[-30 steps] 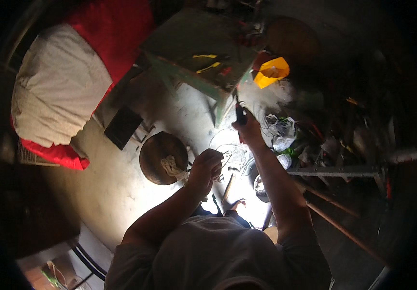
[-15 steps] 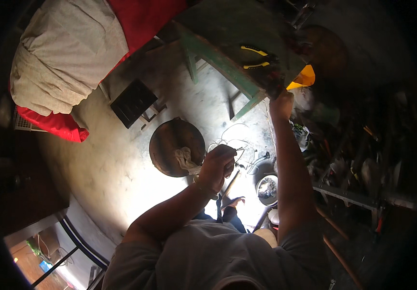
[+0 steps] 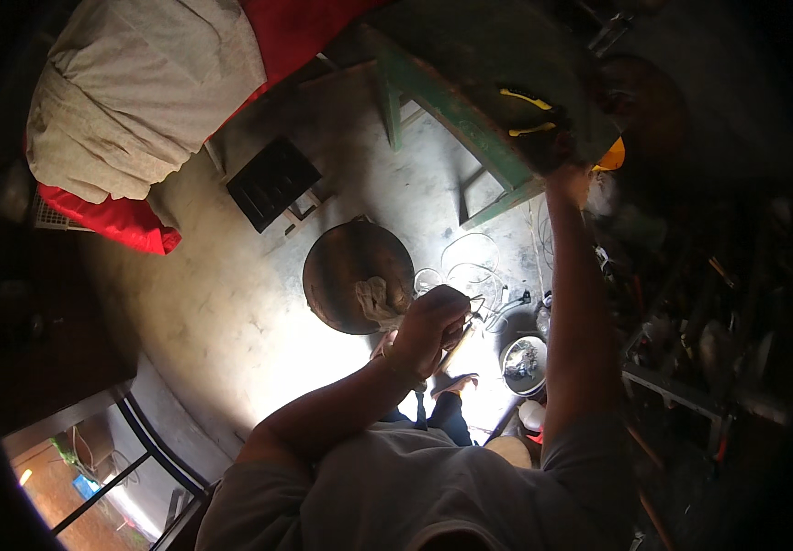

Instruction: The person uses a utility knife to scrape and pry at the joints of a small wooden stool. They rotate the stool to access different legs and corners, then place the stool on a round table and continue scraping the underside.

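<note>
My left hand (image 3: 435, 321) is closed in front of my chest, over the brightly lit floor. A thin, wire-like piece shows by its fingers; what it grips I cannot make out. My right arm stretches forward, and my right hand (image 3: 569, 184) is at the near right corner of the green table (image 3: 456, 106). Its fingers look curled, but shadow hides what lies in them. On the tabletop just beyond, a tool with two yellow handles (image 3: 529, 129) lies with its head lost in the dark.
A round dark-topped stool (image 3: 346, 275) bears a crumpled pale cloth (image 3: 376, 298). Farther off stands a small black stool (image 3: 272, 184). Loose cable (image 3: 472, 262) and a bowl of dark bits (image 3: 523, 363) are on the floor. A grey cloth (image 3: 148, 101) drapes over red fabric at left; dim clutter fills the right.
The whole view has shifted, so most things appear farther right. My left hand stays closed, and my right hand stays at the table corner.
</note>
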A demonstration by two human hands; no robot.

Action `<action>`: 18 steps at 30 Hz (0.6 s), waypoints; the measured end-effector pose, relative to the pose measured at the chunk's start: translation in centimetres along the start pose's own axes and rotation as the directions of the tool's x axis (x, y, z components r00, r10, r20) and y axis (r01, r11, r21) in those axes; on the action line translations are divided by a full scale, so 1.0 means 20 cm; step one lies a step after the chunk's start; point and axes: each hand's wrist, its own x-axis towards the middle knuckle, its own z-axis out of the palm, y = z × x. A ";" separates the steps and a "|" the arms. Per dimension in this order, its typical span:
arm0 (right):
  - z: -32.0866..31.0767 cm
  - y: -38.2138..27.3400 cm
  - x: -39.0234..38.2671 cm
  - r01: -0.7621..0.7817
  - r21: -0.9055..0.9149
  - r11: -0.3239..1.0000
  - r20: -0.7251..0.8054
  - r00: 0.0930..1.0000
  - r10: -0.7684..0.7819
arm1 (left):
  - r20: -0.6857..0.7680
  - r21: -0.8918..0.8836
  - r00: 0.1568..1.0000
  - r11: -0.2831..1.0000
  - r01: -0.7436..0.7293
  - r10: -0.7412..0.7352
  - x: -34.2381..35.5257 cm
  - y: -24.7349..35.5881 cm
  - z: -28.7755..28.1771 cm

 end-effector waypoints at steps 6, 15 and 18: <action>-0.05 -0.05 -0.01 0.134 -0.233 0.963 -0.050 0.988 -0.149 | -0.036 -0.013 0.999 1.000 0.006 -0.007 0.00 0.01 -0.06; -0.21 -0.20 -0.06 0.022 -0.081 0.996 0.064 0.998 -0.017 | 0.003 -0.019 1.000 1.000 0.006 -0.006 0.00 0.01 -0.12; -0.14 0.00 0.01 0.043 -0.121 0.992 -0.007 0.999 -0.044 | 0.041 -0.028 0.999 0.999 0.029 -0.027 0.01 0.00 -0.09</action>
